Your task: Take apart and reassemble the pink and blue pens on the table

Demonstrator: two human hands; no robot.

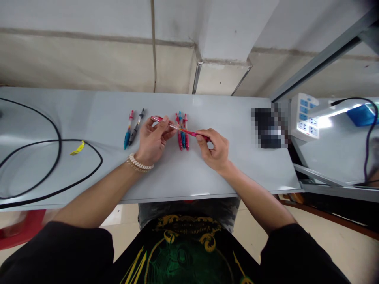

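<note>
My left hand (154,140) is closed on a clear pen barrel (174,126) with a pink end, held above the table. My right hand (213,150) pinches a pink pen part (194,134) whose thin refill reaches into the barrel's open end. Beneath the held pieces, between my hands, lie several pens side by side, pink ones (186,142) and a blue one (182,138). Left of my left hand rest a pen with a blue grip and pink top (127,136) and a black pen (135,130).
On the white table (177,177), a black cable (60,146) with a yellow tag (78,148) loops at the left. A pixelated dark object (266,128) lies at the right, near a white power strip (304,116) and metal frame (322,51). A red stool (23,230) stands below left.
</note>
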